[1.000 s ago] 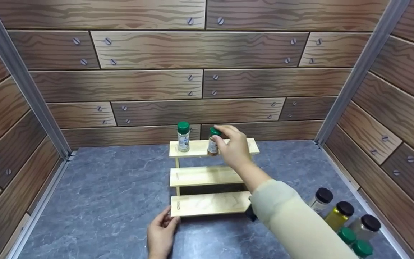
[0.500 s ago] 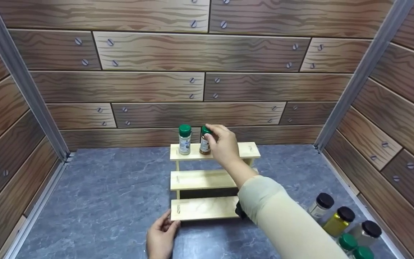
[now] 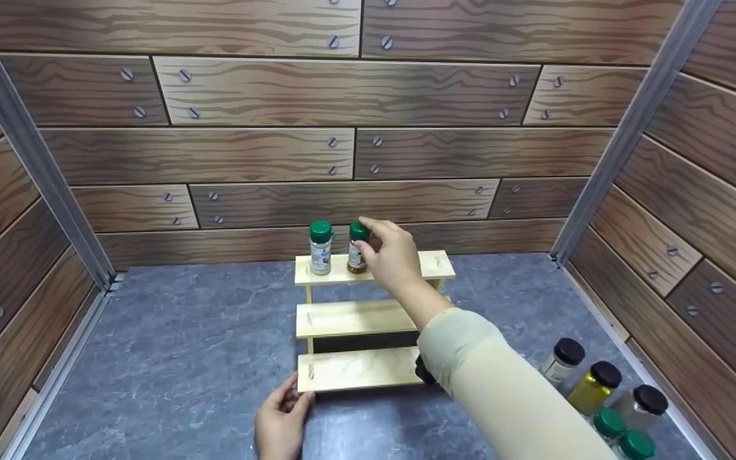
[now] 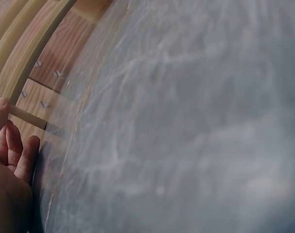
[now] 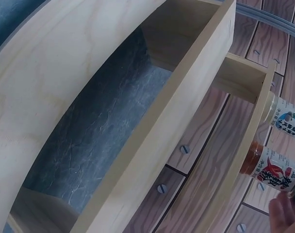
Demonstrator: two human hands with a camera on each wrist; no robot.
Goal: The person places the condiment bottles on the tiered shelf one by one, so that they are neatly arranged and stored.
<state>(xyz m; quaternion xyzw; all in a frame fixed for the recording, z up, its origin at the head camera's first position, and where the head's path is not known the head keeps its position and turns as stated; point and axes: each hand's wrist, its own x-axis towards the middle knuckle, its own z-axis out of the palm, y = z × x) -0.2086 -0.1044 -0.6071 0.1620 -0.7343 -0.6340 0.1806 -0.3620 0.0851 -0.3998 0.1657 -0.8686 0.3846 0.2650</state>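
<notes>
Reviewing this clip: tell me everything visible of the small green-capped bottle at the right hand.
The small clear cylindrical green-capped bottle has reddish-brown contents and a white label with a red design and dark characters. Glass or plastic, I cannot tell. It appears to stand upright on the top tier of the pale wooden three-step rack, apart from and right of a similar bottle with pale contents. The person's right hand holds it at the cap, partly hiding it.

Brown-filled bottle (image 3: 356, 259): shifted left along top tier (image 3: 437, 265), closer to pale bottle (image 3: 321, 257)
Right hand (image 3: 392, 257): moved left with it
</notes>
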